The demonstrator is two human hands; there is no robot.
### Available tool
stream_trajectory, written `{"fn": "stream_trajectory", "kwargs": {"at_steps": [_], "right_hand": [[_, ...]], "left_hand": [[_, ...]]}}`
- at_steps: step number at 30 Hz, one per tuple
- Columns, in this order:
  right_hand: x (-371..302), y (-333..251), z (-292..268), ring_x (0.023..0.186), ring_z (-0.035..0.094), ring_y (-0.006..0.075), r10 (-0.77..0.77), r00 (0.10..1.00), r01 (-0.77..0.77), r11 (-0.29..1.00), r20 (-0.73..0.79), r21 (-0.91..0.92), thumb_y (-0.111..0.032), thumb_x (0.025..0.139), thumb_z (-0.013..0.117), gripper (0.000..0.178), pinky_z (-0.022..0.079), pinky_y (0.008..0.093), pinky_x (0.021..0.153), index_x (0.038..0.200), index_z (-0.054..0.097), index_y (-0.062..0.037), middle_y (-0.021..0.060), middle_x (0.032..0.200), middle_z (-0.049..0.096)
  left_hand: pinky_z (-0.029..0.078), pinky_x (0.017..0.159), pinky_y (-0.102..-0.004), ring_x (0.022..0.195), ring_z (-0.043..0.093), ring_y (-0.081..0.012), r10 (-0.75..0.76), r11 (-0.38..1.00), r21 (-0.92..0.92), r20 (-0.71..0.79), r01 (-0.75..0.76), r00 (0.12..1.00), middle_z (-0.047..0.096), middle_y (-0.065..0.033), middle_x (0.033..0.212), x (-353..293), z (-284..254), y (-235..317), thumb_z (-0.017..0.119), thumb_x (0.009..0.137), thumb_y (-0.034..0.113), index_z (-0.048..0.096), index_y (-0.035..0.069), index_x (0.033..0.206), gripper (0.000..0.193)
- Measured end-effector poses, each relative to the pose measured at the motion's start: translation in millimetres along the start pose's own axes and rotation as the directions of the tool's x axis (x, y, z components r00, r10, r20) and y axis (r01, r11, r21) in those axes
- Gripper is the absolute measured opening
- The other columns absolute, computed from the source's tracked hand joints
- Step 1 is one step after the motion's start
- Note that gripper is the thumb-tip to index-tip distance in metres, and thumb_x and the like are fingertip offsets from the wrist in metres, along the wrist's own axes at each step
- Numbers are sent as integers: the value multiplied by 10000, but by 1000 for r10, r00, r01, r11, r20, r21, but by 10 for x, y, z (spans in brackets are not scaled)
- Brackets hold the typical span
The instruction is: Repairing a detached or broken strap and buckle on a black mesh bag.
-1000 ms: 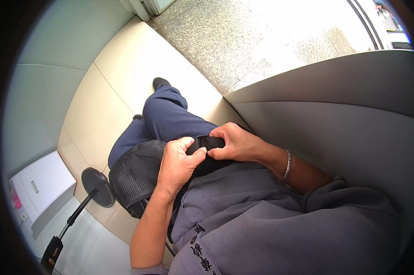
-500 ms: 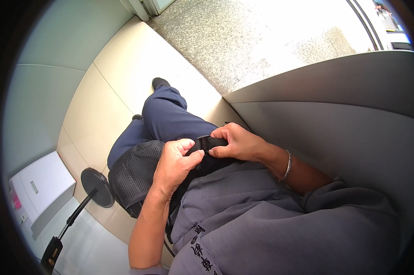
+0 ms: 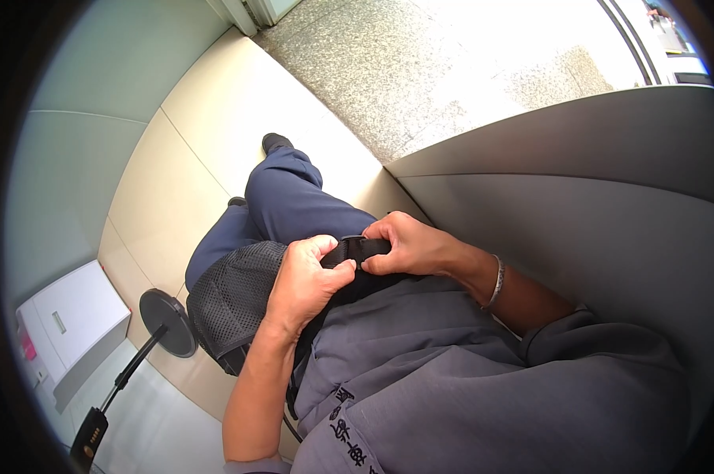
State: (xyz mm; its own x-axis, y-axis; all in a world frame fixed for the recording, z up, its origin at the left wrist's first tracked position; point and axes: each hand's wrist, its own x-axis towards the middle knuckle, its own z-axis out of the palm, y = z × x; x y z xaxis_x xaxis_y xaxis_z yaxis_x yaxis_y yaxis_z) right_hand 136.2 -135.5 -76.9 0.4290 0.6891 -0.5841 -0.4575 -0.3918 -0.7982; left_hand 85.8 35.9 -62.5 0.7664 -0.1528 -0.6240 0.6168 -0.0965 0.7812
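Both my hands pinched shut on the black strap [image 3: 357, 251] at my waist: left hand [image 3: 305, 276] and right hand [image 3: 408, 245] at opposite ends, strap's long axis running left-right between them, equally near.

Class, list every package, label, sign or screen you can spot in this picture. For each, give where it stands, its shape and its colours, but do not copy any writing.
White box: on the floor at lower left, rectangular, with a small grey label on top and a pink patch at one side.
Embroidered marking: on the grey shirt at the bottom, a short row of dark characters.
No signs or screens can be made out.
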Motion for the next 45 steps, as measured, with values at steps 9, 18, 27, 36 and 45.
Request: {"fn": "stream_trajectory", "kwargs": {"at_steps": [9,18,27,36,45], "right_hand": [[3,67,98,510,369,48,-88,974,73,994,-207,-80,-113,658,570,149,308,242,449,639,530,29,-15,523,431],[-7,31,85,535,366,38,-179,963,172,984,-199,-54,-126,720,572,156,302,221,470,664,534,14,-36,545,439],[29,49,20,528,351,15,-82,985,88,995,-151,35,-98,728,568,117,281,198,459,699,575,14,-60,569,464],[47,59,28,511,331,12,-84,988,93,993,-130,71,-103,729,577,130,256,203,444,652,547,-3,-71,546,421],[27,79,-18,551,382,13,-105,986,117,989,-131,87,-94,739,570,102,302,184,488,703,561,2,-52,583,478]], "left_hand": [[328,488,-159,558,397,1,-37,998,-40,121,42,992,480,59,630,-31,-36,92,566,697,12,530,17,688,38],[308,429,-208,515,344,-10,51,997,56,-30,-49,998,423,47,530,-5,14,15,592,656,41,470,-1,591,144],[333,486,-172,539,392,-7,-56,995,88,72,50,996,475,64,595,-16,-39,64,591,660,16,531,24,647,62],[366,532,-171,551,451,-23,-23,998,69,134,14,991,521,21,625,-38,-58,78,550,735,53,541,17,696,54],[398,559,-174,561,508,-54,-46,997,-59,83,51,995,550,-12,649,-42,-74,27,492,772,51,540,-2,744,77]]}}
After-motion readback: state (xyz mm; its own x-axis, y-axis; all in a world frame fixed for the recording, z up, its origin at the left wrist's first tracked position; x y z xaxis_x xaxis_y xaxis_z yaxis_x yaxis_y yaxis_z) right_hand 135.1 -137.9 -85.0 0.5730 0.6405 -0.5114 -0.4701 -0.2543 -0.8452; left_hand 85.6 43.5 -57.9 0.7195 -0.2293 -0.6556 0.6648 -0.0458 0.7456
